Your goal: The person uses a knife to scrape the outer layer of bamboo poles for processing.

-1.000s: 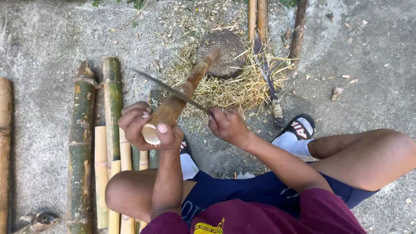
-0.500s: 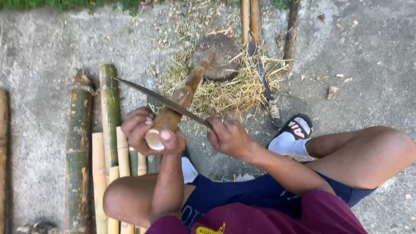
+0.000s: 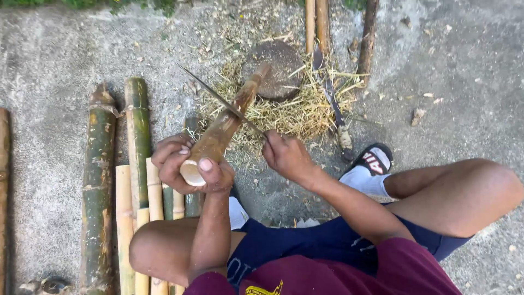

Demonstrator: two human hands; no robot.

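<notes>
Tan bamboo pole (image 3: 226, 123) slants away from clenched left hand (image 3: 188, 164); right hand (image 3: 286, 155) grips long thin blade (image 3: 218, 98) crossing its axis

Green bamboo poles (image 3: 98, 186) lie left on the concrete, straw shavings (image 3: 295, 112) ahead, a second knife (image 3: 333, 104) beside them.

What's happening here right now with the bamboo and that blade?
A seated person grips the near end of a tan bamboo piece in the left hand, its far end propped on a round dark wooden block. The right hand holds a long thin knife laid across the piece partway along it. Straw-like shavings lie around the block, green and yellow bamboo poles lie on the concrete to the left, and another dark blade rests on the shavings.
</notes>
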